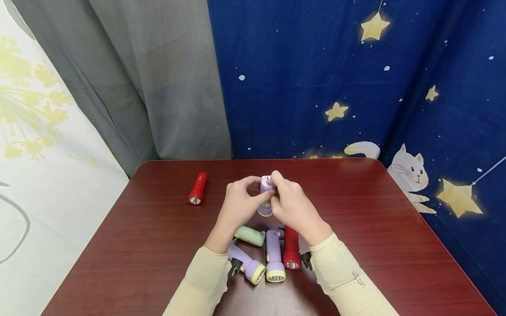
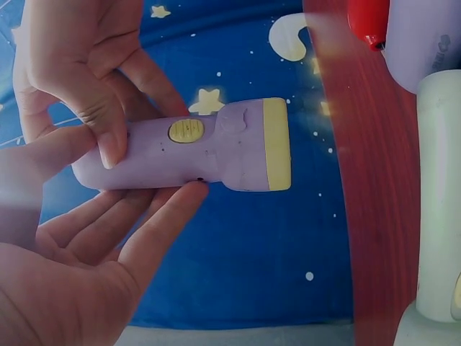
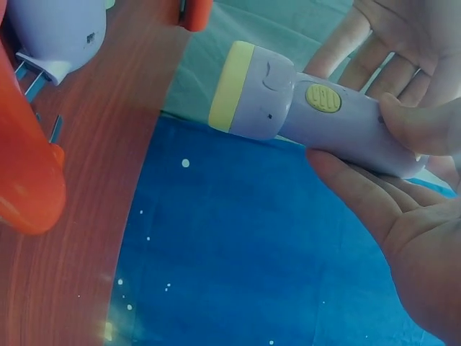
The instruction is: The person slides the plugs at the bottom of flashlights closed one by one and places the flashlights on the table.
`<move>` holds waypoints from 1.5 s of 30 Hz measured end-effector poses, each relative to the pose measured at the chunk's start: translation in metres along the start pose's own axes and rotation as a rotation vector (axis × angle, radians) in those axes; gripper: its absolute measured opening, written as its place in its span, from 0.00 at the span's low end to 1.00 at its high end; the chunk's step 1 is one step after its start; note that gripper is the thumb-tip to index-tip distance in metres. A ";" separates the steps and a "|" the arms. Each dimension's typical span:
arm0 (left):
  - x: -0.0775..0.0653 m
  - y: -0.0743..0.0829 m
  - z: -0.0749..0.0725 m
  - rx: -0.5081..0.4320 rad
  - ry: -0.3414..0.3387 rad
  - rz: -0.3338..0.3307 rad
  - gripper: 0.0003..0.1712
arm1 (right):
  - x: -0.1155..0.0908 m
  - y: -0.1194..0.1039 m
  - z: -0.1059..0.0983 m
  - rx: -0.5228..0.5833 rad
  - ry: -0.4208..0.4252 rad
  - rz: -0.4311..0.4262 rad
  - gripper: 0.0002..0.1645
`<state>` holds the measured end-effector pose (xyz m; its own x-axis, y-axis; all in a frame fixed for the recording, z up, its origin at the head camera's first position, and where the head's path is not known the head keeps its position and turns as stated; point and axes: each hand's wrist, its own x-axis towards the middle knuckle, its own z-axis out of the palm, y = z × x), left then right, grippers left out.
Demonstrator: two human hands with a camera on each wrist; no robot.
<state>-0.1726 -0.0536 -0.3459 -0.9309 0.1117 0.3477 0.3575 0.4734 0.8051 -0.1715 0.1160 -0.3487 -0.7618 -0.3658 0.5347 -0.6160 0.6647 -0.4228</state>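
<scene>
Head view: purple flashlight (image 1: 266, 186) between hands (image 1: 240, 201) (image 1: 294, 205)

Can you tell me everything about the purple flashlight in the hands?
The purple flashlight looks like smooth plastic, with a ridged yellow switch, a wider head and a yellow rim. It's held above the table, rim downward, in the left hand and right hand. Its lens is hidden, so I can't tell if it's lit.
</scene>
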 end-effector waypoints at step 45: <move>0.006 -0.002 0.002 -0.070 -0.032 -0.100 0.27 | 0.001 0.006 0.004 0.185 -0.029 0.255 0.37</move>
<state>-0.1788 -0.0520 -0.3466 -0.9637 0.0956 0.2492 0.2660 0.4215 0.8669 -0.1769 0.1169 -0.3534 -0.9001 -0.2229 0.3743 -0.4284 0.6088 -0.6677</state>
